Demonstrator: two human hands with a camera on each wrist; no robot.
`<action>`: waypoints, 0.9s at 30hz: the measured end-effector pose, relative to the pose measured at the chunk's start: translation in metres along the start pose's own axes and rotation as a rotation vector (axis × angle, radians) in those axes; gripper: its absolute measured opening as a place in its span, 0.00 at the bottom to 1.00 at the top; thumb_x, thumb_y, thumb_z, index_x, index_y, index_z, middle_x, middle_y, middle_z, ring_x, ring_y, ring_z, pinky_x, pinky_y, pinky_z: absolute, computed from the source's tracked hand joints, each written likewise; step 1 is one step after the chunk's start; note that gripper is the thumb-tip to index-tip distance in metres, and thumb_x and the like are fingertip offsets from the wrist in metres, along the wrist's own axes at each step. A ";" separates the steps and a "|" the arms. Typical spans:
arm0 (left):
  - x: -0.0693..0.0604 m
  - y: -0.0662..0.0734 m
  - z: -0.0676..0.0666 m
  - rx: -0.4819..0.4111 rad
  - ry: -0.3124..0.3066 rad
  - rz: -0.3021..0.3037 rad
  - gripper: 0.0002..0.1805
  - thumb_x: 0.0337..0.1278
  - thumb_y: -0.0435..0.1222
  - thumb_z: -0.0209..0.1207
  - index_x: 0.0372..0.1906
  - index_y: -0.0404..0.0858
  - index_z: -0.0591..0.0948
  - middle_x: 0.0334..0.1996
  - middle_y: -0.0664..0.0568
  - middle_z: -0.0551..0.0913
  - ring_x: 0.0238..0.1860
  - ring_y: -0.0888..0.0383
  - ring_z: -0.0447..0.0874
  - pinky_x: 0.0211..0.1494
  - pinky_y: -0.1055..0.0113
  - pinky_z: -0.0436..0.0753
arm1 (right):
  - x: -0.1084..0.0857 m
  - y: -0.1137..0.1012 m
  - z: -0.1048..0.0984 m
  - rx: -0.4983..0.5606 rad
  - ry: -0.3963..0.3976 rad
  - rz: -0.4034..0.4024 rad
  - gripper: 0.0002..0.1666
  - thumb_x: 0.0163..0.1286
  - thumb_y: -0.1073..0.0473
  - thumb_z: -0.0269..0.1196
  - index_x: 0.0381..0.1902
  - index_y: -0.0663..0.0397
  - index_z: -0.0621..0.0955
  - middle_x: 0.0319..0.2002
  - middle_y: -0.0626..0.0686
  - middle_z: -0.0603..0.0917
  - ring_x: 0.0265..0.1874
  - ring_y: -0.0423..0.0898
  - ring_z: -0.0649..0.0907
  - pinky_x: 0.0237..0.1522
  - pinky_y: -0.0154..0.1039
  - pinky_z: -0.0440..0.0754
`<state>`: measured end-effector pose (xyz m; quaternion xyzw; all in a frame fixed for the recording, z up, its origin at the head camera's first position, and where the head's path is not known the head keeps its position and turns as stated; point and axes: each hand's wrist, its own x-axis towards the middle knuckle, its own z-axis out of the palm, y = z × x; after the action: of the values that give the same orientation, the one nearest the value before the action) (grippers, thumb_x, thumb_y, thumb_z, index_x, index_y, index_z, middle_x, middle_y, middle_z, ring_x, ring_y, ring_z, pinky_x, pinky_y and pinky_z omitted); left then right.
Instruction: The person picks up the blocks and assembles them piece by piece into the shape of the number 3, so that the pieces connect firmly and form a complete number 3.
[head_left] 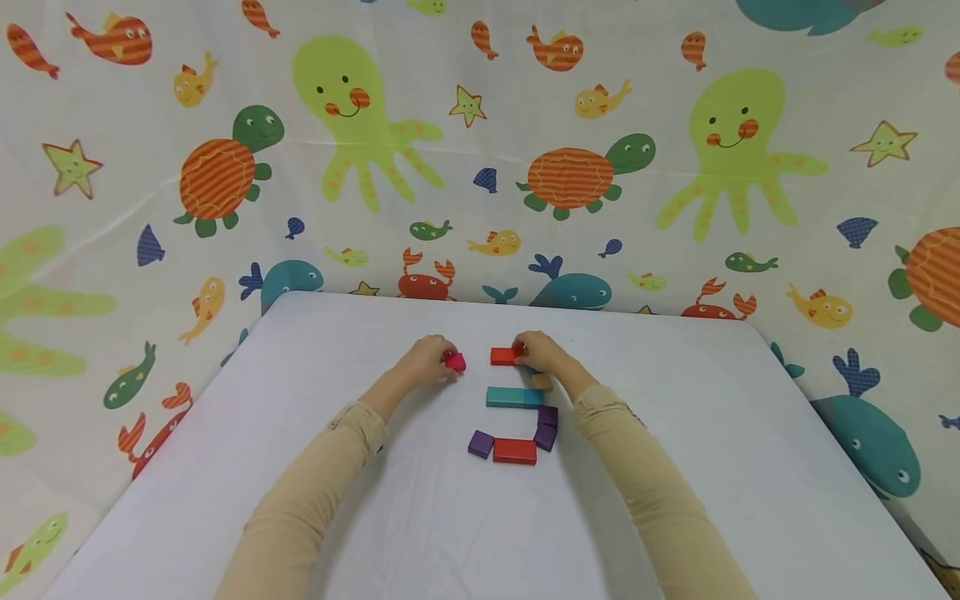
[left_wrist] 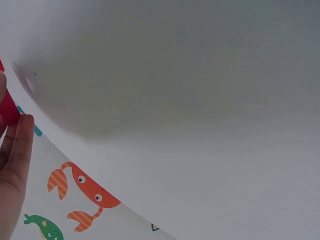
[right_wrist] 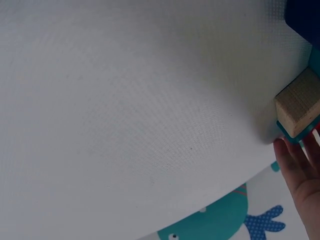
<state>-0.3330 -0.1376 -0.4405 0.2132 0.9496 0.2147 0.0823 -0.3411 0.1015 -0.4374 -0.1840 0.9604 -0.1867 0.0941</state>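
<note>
Left of the block figure, my left hand (head_left: 426, 360) pinches a pinkish-red block (head_left: 455, 362) between thumb and fingers. That same block (left_wrist: 8, 109) shows at the left edge of the left wrist view. My right hand (head_left: 546, 353) is at the figure's top right, its thumb and fingers about the right end of a red block (head_left: 503, 357). Partly under this hand lie a teal block and a bare wooden block (head_left: 542, 382). In the right wrist view the fingers (right_wrist: 287, 160) reach the teal edge beside the wooden block (right_wrist: 298, 102).
Nearer on the white table (head_left: 405, 533) lie a teal block (head_left: 505, 397) with a blue block (head_left: 533, 397), two purple blocks (head_left: 547, 427), a longer red block (head_left: 514, 451) and another purple block (head_left: 481, 443). A sea-animal curtain (head_left: 480, 167) hangs behind the table.
</note>
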 end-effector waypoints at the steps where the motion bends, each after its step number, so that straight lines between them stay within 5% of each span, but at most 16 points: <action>1: 0.001 0.001 0.000 0.000 -0.001 -0.001 0.24 0.47 0.37 0.69 0.51 0.31 0.80 0.42 0.43 0.82 0.43 0.53 0.76 0.49 0.62 0.79 | 0.000 0.000 0.000 -0.001 -0.001 0.000 0.17 0.64 0.65 0.62 0.50 0.67 0.78 0.48 0.62 0.81 0.45 0.53 0.78 0.57 0.46 0.76; 27: 0.011 0.015 0.006 0.021 -0.010 -0.072 0.23 0.47 0.37 0.70 0.49 0.31 0.81 0.44 0.43 0.82 0.45 0.52 0.76 0.50 0.62 0.78 | 0.004 0.001 -0.002 0.036 -0.034 0.056 0.18 0.63 0.66 0.63 0.50 0.67 0.80 0.49 0.63 0.81 0.45 0.53 0.78 0.56 0.47 0.76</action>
<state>-0.3352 -0.1180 -0.4397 0.1809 0.9584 0.2005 0.0925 -0.3458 0.1012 -0.4361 -0.1586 0.9599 -0.1982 0.1189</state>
